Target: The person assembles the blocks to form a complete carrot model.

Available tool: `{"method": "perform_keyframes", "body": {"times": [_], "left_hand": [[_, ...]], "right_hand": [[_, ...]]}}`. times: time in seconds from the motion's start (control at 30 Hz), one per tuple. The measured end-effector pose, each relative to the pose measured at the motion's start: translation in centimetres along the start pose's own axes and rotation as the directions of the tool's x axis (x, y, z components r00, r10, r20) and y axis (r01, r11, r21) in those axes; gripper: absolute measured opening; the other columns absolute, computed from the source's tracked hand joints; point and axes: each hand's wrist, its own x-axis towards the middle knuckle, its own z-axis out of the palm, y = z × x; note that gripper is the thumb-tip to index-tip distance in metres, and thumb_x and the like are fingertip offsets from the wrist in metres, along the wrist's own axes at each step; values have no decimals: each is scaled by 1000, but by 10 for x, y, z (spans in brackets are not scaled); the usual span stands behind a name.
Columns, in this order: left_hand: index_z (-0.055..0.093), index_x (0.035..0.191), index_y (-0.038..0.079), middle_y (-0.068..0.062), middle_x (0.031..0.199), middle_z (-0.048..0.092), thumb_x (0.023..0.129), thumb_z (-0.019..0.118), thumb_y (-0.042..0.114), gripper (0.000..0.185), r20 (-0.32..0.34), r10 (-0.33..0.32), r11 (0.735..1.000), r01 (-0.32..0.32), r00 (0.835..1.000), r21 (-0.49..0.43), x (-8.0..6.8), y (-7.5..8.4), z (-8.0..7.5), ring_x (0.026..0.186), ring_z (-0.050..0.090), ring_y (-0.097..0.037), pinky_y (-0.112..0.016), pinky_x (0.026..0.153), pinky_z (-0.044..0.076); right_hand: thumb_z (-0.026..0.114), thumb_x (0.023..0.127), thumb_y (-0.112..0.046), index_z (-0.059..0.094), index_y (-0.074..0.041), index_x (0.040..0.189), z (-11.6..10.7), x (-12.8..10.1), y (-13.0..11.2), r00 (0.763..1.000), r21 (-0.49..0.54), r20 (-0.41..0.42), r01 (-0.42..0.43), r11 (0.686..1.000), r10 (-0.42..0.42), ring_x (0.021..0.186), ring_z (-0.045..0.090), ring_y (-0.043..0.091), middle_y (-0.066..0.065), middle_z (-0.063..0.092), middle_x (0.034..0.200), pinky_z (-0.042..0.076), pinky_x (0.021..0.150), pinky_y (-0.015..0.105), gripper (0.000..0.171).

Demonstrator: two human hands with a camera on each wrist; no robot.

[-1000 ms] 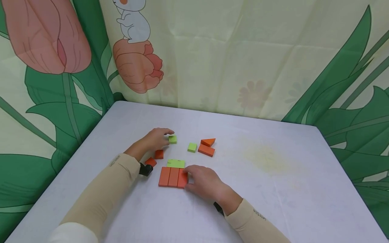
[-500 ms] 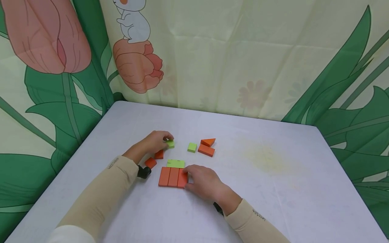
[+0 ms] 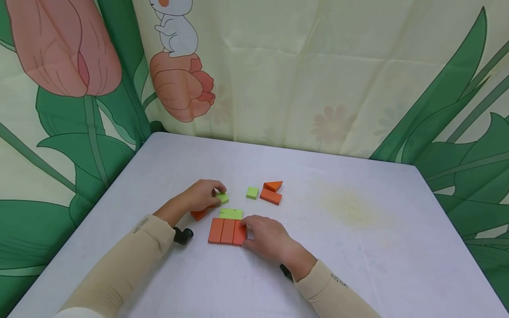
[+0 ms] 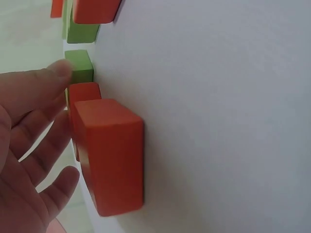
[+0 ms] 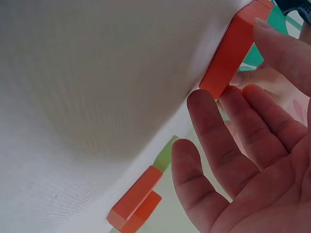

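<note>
In the head view my left hand pinches a small green block between thumb and fingers, low over the table. Two orange blocks lie under that hand, partly hidden; in the left wrist view the nearer orange block stands large beside the fingers. Three flat orange blocks form a side-by-side row, with a longer green block along their far edge. My right hand holds the row's right-hand orange block at its ends, thumb near and fingertips far.
Beyond the row lie another small green block, an orange rectangular block and an orange triangular block. The white-covered table ends at a printed curtain behind.
The left hand has taken hold of the small green block and drawn it toward the person, now partly covering the two orange blocks. The right hand has stayed at the row.
</note>
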Motion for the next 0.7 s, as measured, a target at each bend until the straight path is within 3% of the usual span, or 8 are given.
{"method": "perform_keyframes", "body": {"times": [0.23,0.4,0.7], "left_hand": [[68,121,8,-2,113,66,92,73,11,30,-8,52,998,-52,999,41,-11,-1,-1,105,59,-24,-41,93,50],[69,120,9,-3,116,66,91,74,12,29,-2,40,997,-40,999,64,-16,-1,-1,114,56,-28,-45,99,47],[65,128,11,-7,125,60,89,77,16,40,-9,39,994,-38,999,100,-19,2,1,117,51,-28,-45,96,48]], "right_hand": [[76,91,-28,62,-10,131,0,0,0,1000,5,1,-1,1000,1,116,58,21,3,64,125,48,98,41,47],[77,90,-28,63,-11,131,0,0,0,1000,9,0,-2,1000,2,114,59,20,2,64,124,49,97,40,46],[77,90,-28,63,-11,130,-1,-1,-1,1000,6,3,-7,1000,7,114,59,20,2,64,124,49,97,40,46]]}}
